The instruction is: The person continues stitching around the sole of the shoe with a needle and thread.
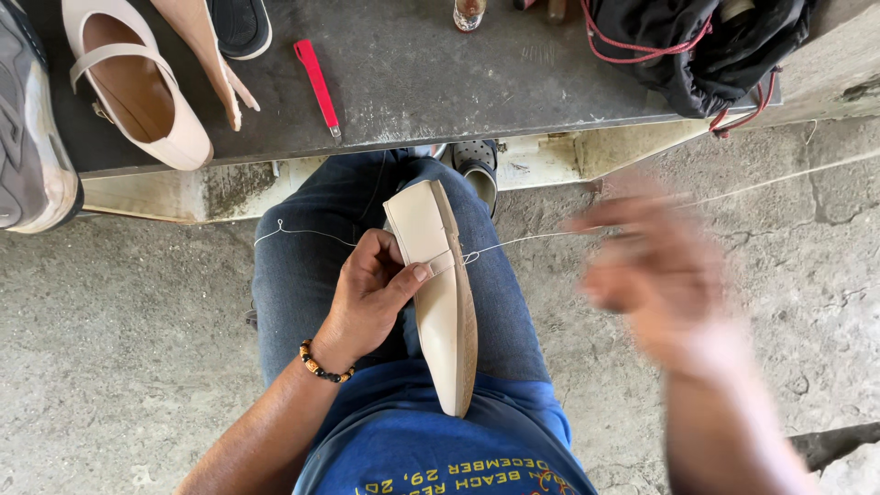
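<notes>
The left hand (371, 293) clamps a cream pointed flat leather shoe (440, 293) on edge over the lap, thumb pressed on its strap. The right hand (665, 275), blurred, draws a thin white thread (541, 238) taut from the shoe; its grip cannot be told. The shoe looks light and bendable, best held mid-sole
</notes>
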